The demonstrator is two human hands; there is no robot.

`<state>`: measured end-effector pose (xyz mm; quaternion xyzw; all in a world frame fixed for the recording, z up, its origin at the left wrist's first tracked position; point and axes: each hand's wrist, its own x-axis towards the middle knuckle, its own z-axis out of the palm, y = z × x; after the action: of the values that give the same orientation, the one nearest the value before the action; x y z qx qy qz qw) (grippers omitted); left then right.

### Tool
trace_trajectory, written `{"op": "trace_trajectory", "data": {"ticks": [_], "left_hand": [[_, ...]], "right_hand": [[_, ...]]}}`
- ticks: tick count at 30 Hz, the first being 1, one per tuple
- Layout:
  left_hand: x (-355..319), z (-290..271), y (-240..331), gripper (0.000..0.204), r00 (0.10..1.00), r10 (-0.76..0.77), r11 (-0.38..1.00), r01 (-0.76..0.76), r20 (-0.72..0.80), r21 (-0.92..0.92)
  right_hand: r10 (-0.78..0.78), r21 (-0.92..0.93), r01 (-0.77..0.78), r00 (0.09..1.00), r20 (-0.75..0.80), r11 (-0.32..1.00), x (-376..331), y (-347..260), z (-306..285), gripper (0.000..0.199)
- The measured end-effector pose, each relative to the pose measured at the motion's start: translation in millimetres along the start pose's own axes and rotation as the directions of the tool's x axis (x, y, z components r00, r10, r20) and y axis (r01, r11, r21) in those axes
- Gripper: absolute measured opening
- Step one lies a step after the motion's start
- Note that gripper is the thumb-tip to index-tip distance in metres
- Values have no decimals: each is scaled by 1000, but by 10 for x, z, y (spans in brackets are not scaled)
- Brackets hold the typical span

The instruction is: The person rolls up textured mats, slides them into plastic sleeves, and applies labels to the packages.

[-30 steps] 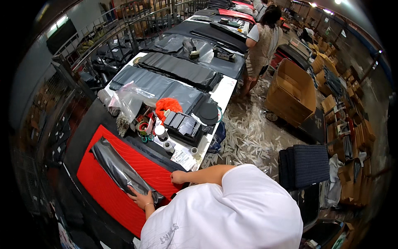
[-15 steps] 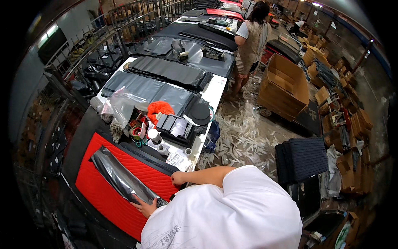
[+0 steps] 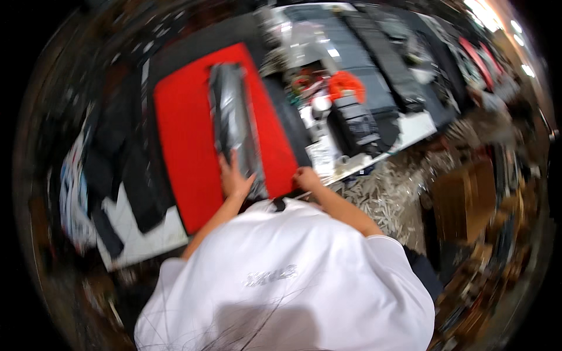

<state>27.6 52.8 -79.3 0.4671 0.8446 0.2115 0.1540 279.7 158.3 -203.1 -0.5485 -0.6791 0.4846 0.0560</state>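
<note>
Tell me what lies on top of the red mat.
A long dark panel in shiny clear wrap lies lengthwise on the flat red mat. The left hand presses its near end; the right hand rests at the mat's near corner. The mat beneath the panel is hidden.

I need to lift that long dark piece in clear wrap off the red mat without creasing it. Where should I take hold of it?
Probably by its two narrow ends. The wrapped dark piece lies flat and lengthwise on the red mat; the left hand already rests on its near end. Slide fingers under that end from the near side and take the far end with the other hand. The right hand sits at the mat's near edge.
</note>
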Motion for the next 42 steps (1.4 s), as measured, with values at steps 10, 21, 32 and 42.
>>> {"op": "trace_trajectory", "data": {"ticks": [10,21,32,42], "left_hand": [[5,60,-729,73,994,-104,769,103,35,-631],[-98,1,-6,125,992,-107,982,95,69,165],[-121,-18,-4,121,996,-83,987,77,40,140],[-282,-284,-77,108,988,156,979,-153,-13,132]], "right_hand": [[31,258,-60,993,115,964,-190,-197,-111,16],[-81,-20,79,974,-212,997,-568,-81,-326,16],[-642,-767,253,723,-255,590,-720,-65,-822,33],[-460,-717,170,857,-230,676,-485,144,-809,5]]}}
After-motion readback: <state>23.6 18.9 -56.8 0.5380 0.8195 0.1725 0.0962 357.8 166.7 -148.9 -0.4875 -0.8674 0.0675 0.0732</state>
